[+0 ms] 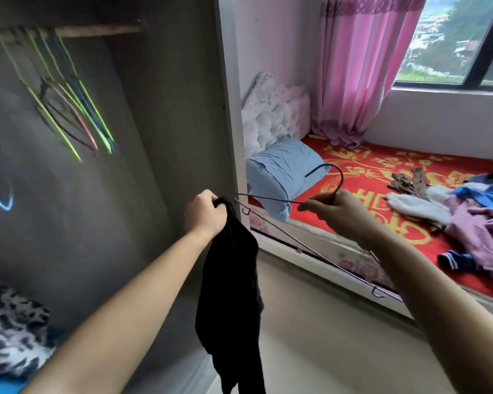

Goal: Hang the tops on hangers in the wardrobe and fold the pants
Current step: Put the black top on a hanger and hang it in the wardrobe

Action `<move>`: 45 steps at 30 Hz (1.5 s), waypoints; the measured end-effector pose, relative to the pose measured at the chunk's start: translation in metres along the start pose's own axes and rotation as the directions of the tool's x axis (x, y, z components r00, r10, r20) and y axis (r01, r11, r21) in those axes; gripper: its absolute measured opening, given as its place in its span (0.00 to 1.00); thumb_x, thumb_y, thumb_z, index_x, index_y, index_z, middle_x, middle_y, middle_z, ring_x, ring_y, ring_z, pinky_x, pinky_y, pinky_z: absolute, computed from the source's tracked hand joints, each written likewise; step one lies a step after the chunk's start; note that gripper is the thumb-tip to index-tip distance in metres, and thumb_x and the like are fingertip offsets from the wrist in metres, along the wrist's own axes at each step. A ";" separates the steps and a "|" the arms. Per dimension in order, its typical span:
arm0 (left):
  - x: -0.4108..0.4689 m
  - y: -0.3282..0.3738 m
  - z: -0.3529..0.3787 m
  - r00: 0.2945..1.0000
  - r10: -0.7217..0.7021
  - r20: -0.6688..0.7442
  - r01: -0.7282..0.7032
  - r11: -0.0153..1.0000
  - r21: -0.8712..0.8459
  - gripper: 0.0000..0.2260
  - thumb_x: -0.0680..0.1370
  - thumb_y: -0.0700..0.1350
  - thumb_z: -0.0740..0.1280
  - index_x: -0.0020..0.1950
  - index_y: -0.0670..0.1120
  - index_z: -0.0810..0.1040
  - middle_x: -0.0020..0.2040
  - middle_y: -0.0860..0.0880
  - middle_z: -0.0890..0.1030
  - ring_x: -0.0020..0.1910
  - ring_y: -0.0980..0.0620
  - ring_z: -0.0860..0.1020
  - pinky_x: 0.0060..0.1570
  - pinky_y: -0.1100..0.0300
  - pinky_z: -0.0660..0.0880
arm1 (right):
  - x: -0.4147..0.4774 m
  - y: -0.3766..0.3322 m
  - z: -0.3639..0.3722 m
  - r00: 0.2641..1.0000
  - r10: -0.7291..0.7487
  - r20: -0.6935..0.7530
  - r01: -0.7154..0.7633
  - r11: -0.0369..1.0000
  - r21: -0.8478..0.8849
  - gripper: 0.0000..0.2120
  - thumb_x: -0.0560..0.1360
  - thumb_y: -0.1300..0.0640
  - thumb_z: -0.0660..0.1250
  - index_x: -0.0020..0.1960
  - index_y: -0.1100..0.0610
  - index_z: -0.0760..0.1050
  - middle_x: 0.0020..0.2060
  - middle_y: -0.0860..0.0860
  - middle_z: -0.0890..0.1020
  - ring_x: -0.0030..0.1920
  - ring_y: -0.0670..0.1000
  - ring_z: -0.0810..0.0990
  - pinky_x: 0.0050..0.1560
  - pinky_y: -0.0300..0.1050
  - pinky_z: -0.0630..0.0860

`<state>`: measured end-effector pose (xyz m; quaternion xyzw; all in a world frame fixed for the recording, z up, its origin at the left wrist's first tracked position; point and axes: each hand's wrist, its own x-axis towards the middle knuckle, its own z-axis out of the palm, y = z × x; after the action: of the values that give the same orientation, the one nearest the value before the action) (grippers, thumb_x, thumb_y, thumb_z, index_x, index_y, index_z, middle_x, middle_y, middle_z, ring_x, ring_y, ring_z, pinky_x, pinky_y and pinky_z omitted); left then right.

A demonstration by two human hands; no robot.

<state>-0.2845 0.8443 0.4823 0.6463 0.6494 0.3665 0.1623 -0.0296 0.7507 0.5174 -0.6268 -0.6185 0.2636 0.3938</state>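
The open wardrobe (143, 155) is filling the left half of the view, its grey inside walls showing. To the right, the bed (362, 177) is lying under a red sheet with a gold pattern, and a pink curtain (356, 66) is hanging down to its far corner beside the window (453, 38). A pile of clothes (473, 211), purple, blue and white among them, is sitting on the near right part of the bed. Low in the wardrobe, a black-and-white patterned fabric (9, 322) is lying at the left edge.

The black top (231, 280) is hanging limp in the air in front of the wardrobe's right side panel, gathered at its upper end and trailing down out of the picture. A light blue pillow (285, 172) is leaning against the white headboard at the near end of the bed.

Up in the wardrobe, a bunch of coloured hangers (77, 109) is hanging from the rail (97, 31), blurred by motion.

The wire hanger (268, 198) is being held out flat between the two hands, hook pointing up and away toward the bed, one arm reaching to just beside the top. The right hand (335, 209) is pinching it at the neck below the hook, fingers closed together on the wire. The left hand (204, 213) is gripping the bunched upper edge of the top, fingers curled tightly around the cloth.
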 end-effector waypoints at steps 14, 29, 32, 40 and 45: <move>-0.029 0.001 -0.003 0.998 0.057 -0.026 -0.054 0.992 0.113 0.05 0.71 0.42 0.67 0.41 0.49 0.82 0.31 0.50 0.80 0.39 0.41 0.80 0.42 0.54 0.78 | -0.005 -0.013 0.038 0.973 0.007 0.231 0.027 0.990 -0.141 0.12 0.77 0.53 0.69 0.37 0.54 0.83 0.19 0.43 0.73 0.23 0.40 0.71 0.26 0.31 0.64; -0.026 0.020 -0.033 0.987 0.147 -0.063 -0.147 0.989 0.001 0.10 0.70 0.40 0.70 0.46 0.52 0.87 0.42 0.55 0.86 0.43 0.55 0.83 0.46 0.62 0.79 | 0.014 0.002 0.075 0.967 -0.051 0.251 0.053 0.999 -0.002 0.15 0.79 0.48 0.68 0.45 0.59 0.85 0.24 0.46 0.68 0.27 0.45 0.65 0.32 0.43 0.64; -0.030 0.016 -0.032 0.984 0.175 0.032 -0.177 0.981 0.076 0.10 0.70 0.41 0.71 0.46 0.53 0.87 0.41 0.55 0.86 0.43 0.53 0.83 0.47 0.61 0.79 | 0.021 -0.003 0.072 0.982 0.006 0.187 -0.032 0.990 0.139 0.14 0.78 0.49 0.69 0.46 0.60 0.85 0.28 0.48 0.73 0.27 0.44 0.66 0.32 0.42 0.64; -0.026 0.035 -0.026 0.962 0.265 0.073 -0.273 0.952 0.139 0.09 0.73 0.40 0.69 0.49 0.48 0.87 0.46 0.48 0.86 0.48 0.48 0.82 0.52 0.59 0.77 | 0.019 -0.002 0.062 0.948 -0.019 0.317 -0.112 0.913 0.392 0.11 0.79 0.56 0.69 0.53 0.64 0.83 0.30 0.46 0.74 0.28 0.41 0.67 0.28 0.32 0.63; -0.043 0.038 -0.015 0.995 0.068 0.067 -0.062 0.995 -0.084 0.07 0.73 0.40 0.70 0.47 0.47 0.87 0.44 0.50 0.86 0.46 0.52 0.83 0.52 0.59 0.79 | 0.023 0.004 0.078 0.951 -0.036 0.309 0.001 0.994 0.110 0.13 0.82 0.53 0.64 0.54 0.62 0.83 0.41 0.56 0.80 0.42 0.51 0.74 0.46 0.46 0.71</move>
<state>-0.2629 0.7948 0.5071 0.6724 0.6063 0.3750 0.1991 -0.0885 0.7867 0.4749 -0.5495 -0.6632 0.3883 0.3279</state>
